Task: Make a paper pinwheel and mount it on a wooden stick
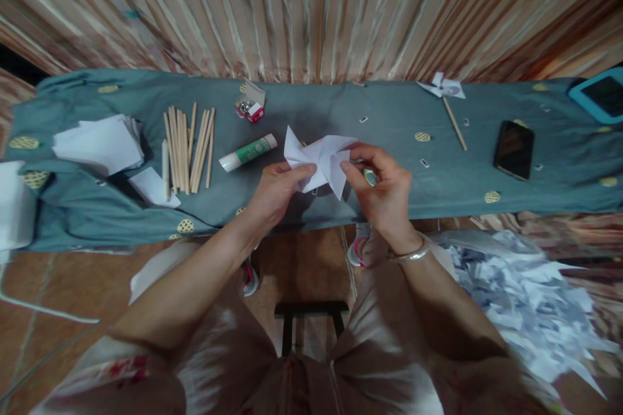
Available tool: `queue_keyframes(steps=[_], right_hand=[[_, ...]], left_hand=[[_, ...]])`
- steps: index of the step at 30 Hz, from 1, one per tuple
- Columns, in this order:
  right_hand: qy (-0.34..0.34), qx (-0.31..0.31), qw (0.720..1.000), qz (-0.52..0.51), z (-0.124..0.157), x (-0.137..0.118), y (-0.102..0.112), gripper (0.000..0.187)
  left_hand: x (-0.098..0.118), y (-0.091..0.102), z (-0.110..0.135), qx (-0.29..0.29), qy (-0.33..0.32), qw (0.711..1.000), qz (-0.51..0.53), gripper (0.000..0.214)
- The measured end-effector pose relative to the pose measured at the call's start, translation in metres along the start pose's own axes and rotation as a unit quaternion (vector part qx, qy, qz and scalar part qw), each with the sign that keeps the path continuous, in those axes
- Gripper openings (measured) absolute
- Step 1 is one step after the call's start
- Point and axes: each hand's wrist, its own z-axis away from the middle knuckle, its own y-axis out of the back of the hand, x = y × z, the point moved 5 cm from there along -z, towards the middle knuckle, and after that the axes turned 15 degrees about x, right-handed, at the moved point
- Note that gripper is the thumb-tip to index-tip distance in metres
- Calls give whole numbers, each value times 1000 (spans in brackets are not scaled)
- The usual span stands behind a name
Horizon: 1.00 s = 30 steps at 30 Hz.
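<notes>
A white paper pinwheel [318,159] with folded, pointed blades is held above the cloth-covered table between both hands. My left hand [276,191] pinches its left side, thumb lying on top near the middle. On the right edge, my right hand [382,185] grips a blade between thumb and fingers; a bracelet circles that wrist. Just left of the pinwheel lies a green and white glue stick [248,152]. Behind it stands a small open red and white box [250,104] with shiny metal pieces inside. The undersides of the fingers are hidden by the paper.
Wooden sticks [182,152] and a stack of white paper [100,142] lie to the left. At the right are a pinwheel on a stick [452,113], a black phone [514,149] and a blue-framed device [601,96]. A heap of paper pinwheels [530,298] sits low on the right.
</notes>
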Motion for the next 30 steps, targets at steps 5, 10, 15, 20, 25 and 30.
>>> queue_keyframes(steps=[5,10,15,20,25,30], right_hand=[[155,-21,985,70,2,-18,-1,9],[243,-33,961,124,7,-23,-5,12],[247,-41,959,134,10,-24,-7,16],[244,-39,954,168,10,-23,-6,16],[239,-37,955,170,9,-26,-6,16],[232,-53,952,191,10,-27,-12,18]], left_hand=[[-1,1,0,10,-8,1000,-17,19],[1,-2,2,12,-10,1000,-16,16],[3,-2,4,14,-10,1000,-19,13],[0,2,1,26,-17,999,-23,12],[0,1,2,24,-32,999,-29,13],[0,2,3,29,-49,997,-49,13]])
